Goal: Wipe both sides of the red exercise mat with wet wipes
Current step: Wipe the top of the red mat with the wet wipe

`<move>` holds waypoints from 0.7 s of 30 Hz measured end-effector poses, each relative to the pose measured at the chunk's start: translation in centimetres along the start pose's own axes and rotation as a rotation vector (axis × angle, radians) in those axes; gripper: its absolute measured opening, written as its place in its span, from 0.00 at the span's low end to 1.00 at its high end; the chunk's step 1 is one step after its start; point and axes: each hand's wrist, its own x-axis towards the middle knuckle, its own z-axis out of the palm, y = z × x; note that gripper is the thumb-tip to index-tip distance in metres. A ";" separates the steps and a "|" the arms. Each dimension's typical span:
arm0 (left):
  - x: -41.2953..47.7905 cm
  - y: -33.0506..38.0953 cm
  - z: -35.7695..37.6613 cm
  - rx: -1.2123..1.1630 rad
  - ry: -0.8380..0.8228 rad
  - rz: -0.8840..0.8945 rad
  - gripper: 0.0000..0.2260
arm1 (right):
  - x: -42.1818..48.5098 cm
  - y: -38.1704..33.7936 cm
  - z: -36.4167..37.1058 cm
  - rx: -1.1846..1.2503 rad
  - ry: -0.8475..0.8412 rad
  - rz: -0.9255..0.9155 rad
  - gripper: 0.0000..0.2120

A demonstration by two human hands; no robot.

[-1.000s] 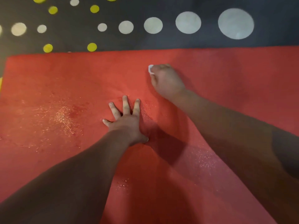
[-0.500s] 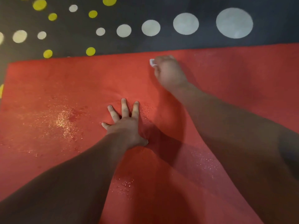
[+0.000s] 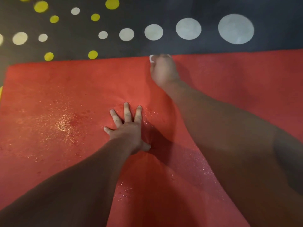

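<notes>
Underneath everything lies a dark rug (image 3: pixel 147 7) printed with pale and yellow dots, visible along the top of the view. Spread flat over it, the red mat (image 3: pixel 65 89) fills most of the scene, its far edge running just below the row of pale dots. A glistening wet patch (image 3: pixel 62 125) sits on the mat's left part, and finer droplets shine nearer the person, so much of this face looks wiped already. Both bare arms reach forward across it.

The left hand (image 3: pixel 129 130) lies palm down near the middle of the mat, fingers straight and spread, pressing it flat and gripping nothing. The right hand (image 3: pixel 164 71), blurred, is at the far edge. Its fingers are bunched over a wet wipe (image 3: pixel 151 58), of which only a small white corner peeks out at the fingertips.

The step in hand seems to be wiping the upper face, with the stroke at its far limit. The next move probably calls for drawing the wipe back or sideways over the drier-looking right part while the left hand braces. The underside, I judge, is yet to be turned up.
</notes>
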 end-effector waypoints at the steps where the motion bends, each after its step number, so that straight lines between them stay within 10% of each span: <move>1: 0.0 0.0 0.0 0.000 0.001 0.001 0.66 | 0.1 0.7 -0.1 0.001 0.002 -0.034 0.11; 10: 0.1 0.0 0.1 0.001 -0.010 0.003 0.65 | -0.4 8.6 -2.7 -0.263 0.190 0.287 0.14; 18: -0.2 -0.1 -0.2 -0.006 -0.010 0.011 0.65 | -2.2 0.8 -1.0 0.002 0.103 -0.122 0.11; 21: -0.1 0.0 -0.1 -0.001 -0.011 0.009 0.65 | -2.4 7.5 -1.7 -0.100 0.259 0.101 0.14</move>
